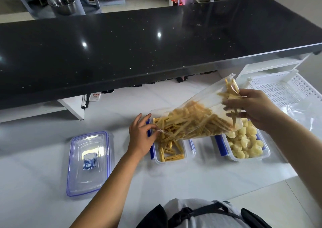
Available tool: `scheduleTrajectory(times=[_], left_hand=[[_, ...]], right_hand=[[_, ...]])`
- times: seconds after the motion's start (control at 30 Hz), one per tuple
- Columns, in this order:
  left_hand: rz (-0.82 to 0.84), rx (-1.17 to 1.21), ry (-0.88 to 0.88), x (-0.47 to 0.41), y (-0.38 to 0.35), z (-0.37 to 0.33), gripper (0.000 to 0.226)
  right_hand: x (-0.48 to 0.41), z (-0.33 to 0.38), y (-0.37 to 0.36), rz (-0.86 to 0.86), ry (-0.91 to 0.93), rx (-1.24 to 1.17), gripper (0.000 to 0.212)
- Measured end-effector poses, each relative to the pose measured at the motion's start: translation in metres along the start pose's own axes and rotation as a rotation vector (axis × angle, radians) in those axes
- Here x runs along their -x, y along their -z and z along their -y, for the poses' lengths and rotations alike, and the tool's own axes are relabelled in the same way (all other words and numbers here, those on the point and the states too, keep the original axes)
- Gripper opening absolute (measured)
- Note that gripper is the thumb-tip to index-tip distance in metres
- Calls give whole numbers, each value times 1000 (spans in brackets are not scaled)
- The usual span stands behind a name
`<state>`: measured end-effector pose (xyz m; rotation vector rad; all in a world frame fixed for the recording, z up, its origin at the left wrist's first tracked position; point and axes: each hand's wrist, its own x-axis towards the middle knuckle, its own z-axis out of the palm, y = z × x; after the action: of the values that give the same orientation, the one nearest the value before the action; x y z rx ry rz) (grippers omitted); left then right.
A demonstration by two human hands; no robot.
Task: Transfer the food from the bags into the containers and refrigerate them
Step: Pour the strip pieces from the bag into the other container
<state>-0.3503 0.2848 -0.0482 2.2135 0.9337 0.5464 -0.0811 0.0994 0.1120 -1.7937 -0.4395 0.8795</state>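
Observation:
A clear plastic bag (198, 118) of yellow tofu sticks is tilted with its mouth down over a clear container (171, 159) with blue clips. Several sticks lie in that container. My right hand (250, 109) grips the raised closed end of the bag. My left hand (141, 137) pinches the bag's open edge at the container's left rim. To the right stands a second container (250, 156) filled with pale round food pieces, partly hidden behind the bag and my right arm.
A clear lid (88, 163) with blue trim lies flat on the white counter (191, 180) to the left. A white perforated basket (282, 88) and an empty crumpled bag (303, 112) sit at the right. A black raised shelf (139, 50) runs behind.

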Motion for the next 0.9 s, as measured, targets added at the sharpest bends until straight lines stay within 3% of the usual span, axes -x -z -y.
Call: scheduleTrajectory(times=[0.4, 0.6, 0.9], left_hand=[[15, -2, 14, -2, 9, -14, 20], [29, -4, -48, -7, 15, -14, 15], [-26, 29, 21, -12, 20, -10, 16]], right_hand=[[-1, 0, 5, -38, 26, -35, 21], [1, 0, 8, -22, 32, -24, 24], [3, 7, 3, -11, 59, 10, 24]])
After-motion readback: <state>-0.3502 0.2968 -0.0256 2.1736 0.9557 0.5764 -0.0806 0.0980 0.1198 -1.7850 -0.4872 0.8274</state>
